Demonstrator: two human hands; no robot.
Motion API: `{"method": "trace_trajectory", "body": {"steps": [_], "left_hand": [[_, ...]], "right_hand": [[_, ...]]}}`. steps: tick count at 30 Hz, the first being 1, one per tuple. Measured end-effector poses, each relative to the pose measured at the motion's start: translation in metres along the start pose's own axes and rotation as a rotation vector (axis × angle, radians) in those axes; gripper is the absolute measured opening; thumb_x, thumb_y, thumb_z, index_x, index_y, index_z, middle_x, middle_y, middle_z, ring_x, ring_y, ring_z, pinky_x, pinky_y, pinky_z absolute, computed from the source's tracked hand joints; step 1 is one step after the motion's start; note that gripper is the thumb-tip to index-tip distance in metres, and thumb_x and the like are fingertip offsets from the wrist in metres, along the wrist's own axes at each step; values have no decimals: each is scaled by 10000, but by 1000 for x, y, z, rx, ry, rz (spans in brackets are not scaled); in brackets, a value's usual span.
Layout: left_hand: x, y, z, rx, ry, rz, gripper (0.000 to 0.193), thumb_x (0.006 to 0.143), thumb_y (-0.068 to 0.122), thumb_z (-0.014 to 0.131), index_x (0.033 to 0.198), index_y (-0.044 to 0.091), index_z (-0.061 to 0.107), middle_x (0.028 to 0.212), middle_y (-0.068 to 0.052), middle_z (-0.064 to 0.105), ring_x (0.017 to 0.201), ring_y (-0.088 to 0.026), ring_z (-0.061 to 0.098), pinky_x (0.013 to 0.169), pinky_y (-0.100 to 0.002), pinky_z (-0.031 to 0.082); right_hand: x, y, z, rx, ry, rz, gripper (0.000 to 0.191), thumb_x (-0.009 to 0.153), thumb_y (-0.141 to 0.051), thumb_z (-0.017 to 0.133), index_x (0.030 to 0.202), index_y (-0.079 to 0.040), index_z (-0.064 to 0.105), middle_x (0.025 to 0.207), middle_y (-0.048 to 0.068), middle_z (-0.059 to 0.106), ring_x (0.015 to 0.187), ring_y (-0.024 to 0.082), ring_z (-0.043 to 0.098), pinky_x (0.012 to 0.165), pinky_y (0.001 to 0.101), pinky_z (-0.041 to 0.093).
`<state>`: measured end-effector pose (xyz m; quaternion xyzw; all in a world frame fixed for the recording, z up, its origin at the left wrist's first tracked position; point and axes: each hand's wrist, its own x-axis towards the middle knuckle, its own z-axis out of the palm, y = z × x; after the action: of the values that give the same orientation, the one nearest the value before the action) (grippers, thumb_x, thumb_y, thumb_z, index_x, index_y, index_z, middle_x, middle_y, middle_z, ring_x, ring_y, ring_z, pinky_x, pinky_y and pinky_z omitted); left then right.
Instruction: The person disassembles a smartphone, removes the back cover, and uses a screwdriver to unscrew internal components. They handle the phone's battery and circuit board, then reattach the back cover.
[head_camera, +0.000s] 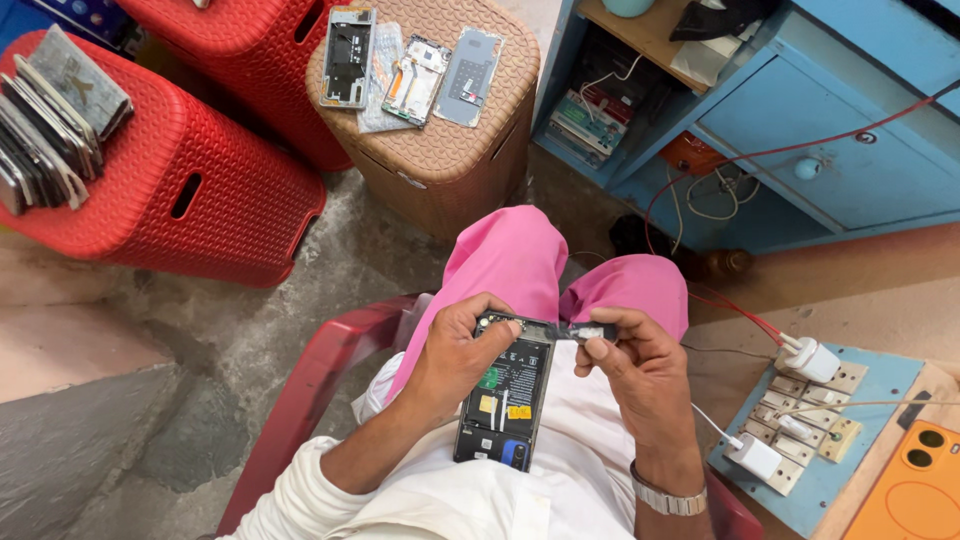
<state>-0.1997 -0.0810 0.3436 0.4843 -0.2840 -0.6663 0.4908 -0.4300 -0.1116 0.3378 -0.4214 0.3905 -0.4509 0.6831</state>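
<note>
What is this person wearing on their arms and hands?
Both hands, left hand and right hand, are bare, with no gloves. White sleeves are pushed up the forearms. A silver metal-link wristwatch sits on the right wrist.

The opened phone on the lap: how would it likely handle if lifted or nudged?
The opened phone probably stays stiff, being a flat slab. With its back off and parts bared, it looks fragile. Resting on cloth, held only at the top by the left hand and right hand, it may slide.
</note>
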Motion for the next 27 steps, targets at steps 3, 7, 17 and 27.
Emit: {"method": "trace_trajectory", "body": {"steps": [3,7,17,27], "left_hand": [[0,4,0,69,-21,-22,125,967,99,657,1048,11,696,845,12,693,751,-13,613,647,-194,511],[0,7,0,-6,-70,-42,230,952,82,580,1146,4,678,942,-25,705,832,-50,645,740,-222,535],[-2,14,-8,120,-136,80,501,905,170,382,1275,-45,643,1168,-140,723,1072,-173,672,989,-308,499],[-1,13,-8,138,-150,61,518,899,131,389,1336,-43,606,1226,-140,704,1102,-167,661,1002,-308,497]], "right_hand": [[-2,-1,3,-188,53,1,311,922,-31,728,1215,59,681,892,106,733,775,160,699,702,297,598],[-4,-2,5,-235,76,-46,306,901,-9,749,1199,45,703,947,90,724,809,139,684,724,253,563],[0,1,25,-420,-44,-268,311,869,27,787,1174,2,727,1183,69,611,1095,142,604,957,257,516],[5,2,30,-414,-40,-262,311,869,1,779,1173,-10,718,1231,85,611,1134,160,621,982,291,570]]}}
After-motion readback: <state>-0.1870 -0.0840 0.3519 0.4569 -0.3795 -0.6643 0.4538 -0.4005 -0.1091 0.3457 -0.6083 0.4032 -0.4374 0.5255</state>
